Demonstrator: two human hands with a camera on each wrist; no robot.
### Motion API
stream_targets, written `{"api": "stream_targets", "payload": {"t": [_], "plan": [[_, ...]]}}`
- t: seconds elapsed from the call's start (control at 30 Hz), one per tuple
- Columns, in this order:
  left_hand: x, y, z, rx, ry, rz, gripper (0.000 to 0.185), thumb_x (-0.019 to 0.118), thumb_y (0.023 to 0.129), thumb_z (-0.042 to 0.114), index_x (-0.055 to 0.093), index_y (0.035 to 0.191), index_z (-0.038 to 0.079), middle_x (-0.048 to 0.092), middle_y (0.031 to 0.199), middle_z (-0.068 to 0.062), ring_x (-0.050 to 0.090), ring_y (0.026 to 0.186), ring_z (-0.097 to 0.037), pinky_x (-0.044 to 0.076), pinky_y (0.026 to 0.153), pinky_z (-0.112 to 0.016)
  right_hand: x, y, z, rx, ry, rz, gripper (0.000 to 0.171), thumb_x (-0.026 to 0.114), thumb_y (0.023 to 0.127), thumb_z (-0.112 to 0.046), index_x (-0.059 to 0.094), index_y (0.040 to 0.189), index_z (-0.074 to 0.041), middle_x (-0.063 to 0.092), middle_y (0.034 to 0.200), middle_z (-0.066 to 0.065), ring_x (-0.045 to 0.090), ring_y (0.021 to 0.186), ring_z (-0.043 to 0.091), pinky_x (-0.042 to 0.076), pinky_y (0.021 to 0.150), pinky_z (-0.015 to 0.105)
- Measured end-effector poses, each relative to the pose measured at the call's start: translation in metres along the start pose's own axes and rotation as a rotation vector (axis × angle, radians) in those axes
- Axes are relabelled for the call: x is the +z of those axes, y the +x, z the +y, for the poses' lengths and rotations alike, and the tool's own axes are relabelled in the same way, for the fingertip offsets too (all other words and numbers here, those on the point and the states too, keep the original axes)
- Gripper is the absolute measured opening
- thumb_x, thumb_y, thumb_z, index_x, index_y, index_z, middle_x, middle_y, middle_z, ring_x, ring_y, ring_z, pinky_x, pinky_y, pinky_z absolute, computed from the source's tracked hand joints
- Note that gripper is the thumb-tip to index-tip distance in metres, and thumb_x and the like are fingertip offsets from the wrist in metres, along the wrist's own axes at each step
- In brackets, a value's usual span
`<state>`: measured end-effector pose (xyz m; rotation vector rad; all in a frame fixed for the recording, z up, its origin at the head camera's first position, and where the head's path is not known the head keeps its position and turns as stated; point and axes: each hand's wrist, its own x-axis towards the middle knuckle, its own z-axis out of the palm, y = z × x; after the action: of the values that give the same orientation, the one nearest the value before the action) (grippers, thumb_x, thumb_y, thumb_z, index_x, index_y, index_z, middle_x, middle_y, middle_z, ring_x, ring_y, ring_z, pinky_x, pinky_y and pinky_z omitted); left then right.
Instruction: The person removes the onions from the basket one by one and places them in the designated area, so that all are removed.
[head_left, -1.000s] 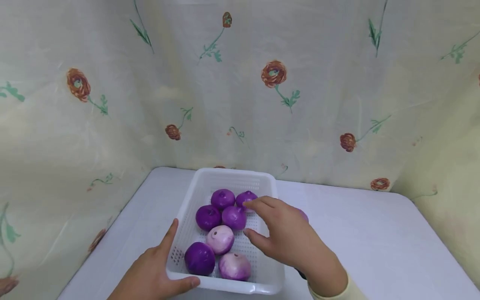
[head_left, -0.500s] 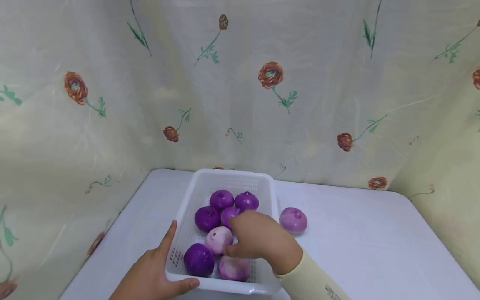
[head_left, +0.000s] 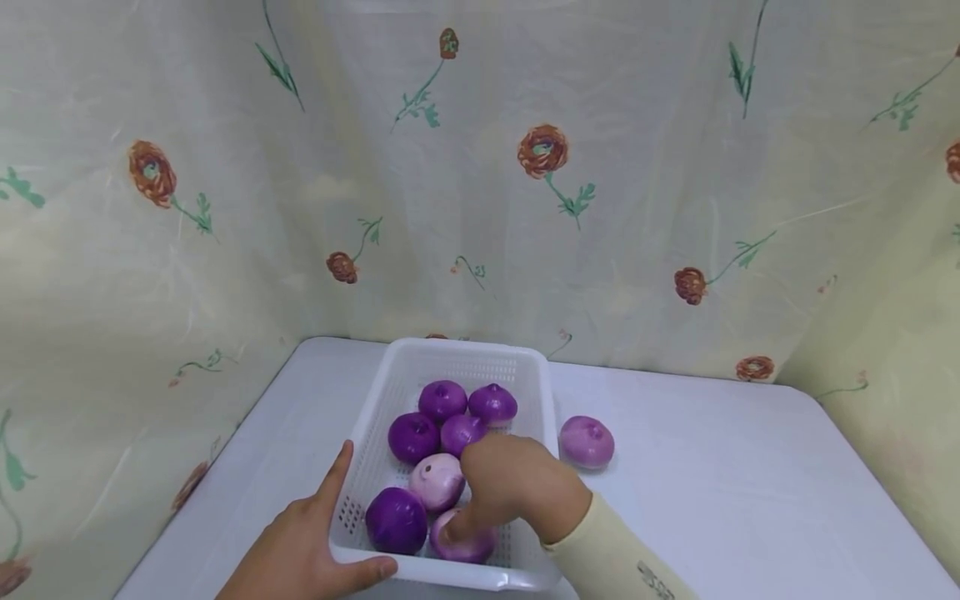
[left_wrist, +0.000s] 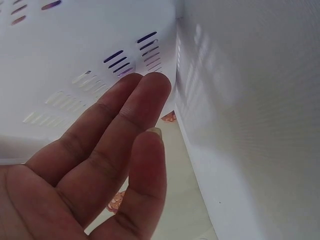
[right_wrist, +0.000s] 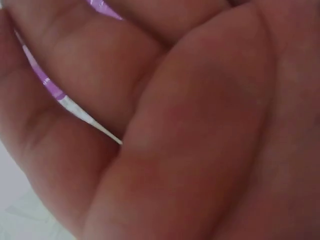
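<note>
A white perforated basket (head_left: 465,347) on the table holds several purple onions. My right hand (head_left: 480,521) reaches down into its near end and curls its fingers round a pale purple onion (head_left: 463,547); in the right wrist view the right hand (right_wrist: 165,125) fills the frame, with slivers of purple between the fingers. A dark purple onion (head_left: 395,520) lies just left of it. My left hand (head_left: 341,533) rests at the basket's near left corner, thumb along the front rim. In the left wrist view the left hand (left_wrist: 125,145) has straight fingers against the basket wall (left_wrist: 75,50).
One pale purple onion (head_left: 587,441) lies on the white table (head_left: 750,483) just right of the basket. A flowered curtain (head_left: 525,167) closes off the back and both sides. The table's left edge runs close to the basket.
My right hand has come back from the basket's far end to its near end and dropped onto the front pale onion, uncovering the onion on the table. The left hand has stayed put.
</note>
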<state>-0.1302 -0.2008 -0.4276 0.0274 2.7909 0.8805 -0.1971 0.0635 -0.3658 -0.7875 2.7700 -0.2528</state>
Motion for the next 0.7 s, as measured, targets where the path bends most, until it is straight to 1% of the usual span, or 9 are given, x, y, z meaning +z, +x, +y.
{"api": "stream_targets", "payload": {"t": [0.1, 0.27, 0.4, 0.5, 0.7], "plan": [[0.0001, -0.0003, -0.0001, -0.003, 0.006, 0.0, 0.149, 0.085, 0.061, 0.082, -0.001, 0.171, 0.03, 0.065, 0.14, -0.014, 0.07, 0.114, -0.037, 0.058, 0.082, -0.066, 0.0023, 0.0013, -0.0002, 0.0, -0.017, -0.019, 0.049, 0.088, 0.064, -0.067, 0.062, 0.062, -0.025, 0.057, 0.064, -0.007, 0.055, 0.06, 0.015, 0.049, 0.055, 0.037], [-0.0009, -0.0011, 0.0002, 0.009, 0.011, 0.006, 0.148, 0.084, 0.062, 0.083, 0.002, 0.172, 0.026, 0.065, 0.139, -0.016, 0.069, 0.114, -0.036, 0.058, 0.085, -0.065, 0.0037, 0.0009, -0.0025, -0.005, -0.038, -0.063, 0.046, 0.093, 0.062, -0.06, 0.063, 0.063, -0.025, 0.057, 0.063, -0.007, 0.052, 0.058, 0.014, 0.049, 0.054, 0.036], [-0.0007, -0.0017, -0.0002, 0.019, 0.004, 0.01, 0.146, 0.082, 0.063, 0.084, 0.004, 0.172, 0.026, 0.064, 0.141, -0.016, 0.069, 0.115, -0.036, 0.058, 0.085, -0.064, 0.0044, 0.0017, -0.0044, -0.023, -0.062, -0.1, 0.042, 0.097, 0.059, -0.05, 0.064, 0.065, -0.024, 0.057, 0.062, -0.007, 0.05, 0.058, 0.013, 0.049, 0.054, 0.034], [-0.0007, -0.0011, -0.0006, 0.022, 0.002, 0.009, 0.146, 0.083, 0.063, 0.083, 0.002, 0.172, 0.027, 0.063, 0.142, -0.016, 0.069, 0.115, -0.036, 0.058, 0.084, -0.065, 0.0041, 0.0028, -0.0053, -0.037, -0.066, -0.118, 0.039, 0.099, 0.058, -0.041, 0.066, 0.067, -0.024, 0.058, 0.062, -0.008, 0.051, 0.059, 0.012, 0.05, 0.055, 0.032], [-0.0012, 0.0008, -0.0005, 0.029, -0.009, 0.007, 0.146, 0.083, 0.063, 0.083, 0.006, 0.172, 0.024, 0.065, 0.14, -0.014, 0.069, 0.114, -0.032, 0.058, 0.087, -0.063, 0.0027, 0.0029, -0.0047, -0.097, -0.091, -0.137, 0.039, 0.102, 0.055, -0.029, 0.066, 0.07, -0.026, 0.059, 0.064, -0.012, 0.053, 0.061, 0.01, 0.049, 0.058, 0.029]]}}
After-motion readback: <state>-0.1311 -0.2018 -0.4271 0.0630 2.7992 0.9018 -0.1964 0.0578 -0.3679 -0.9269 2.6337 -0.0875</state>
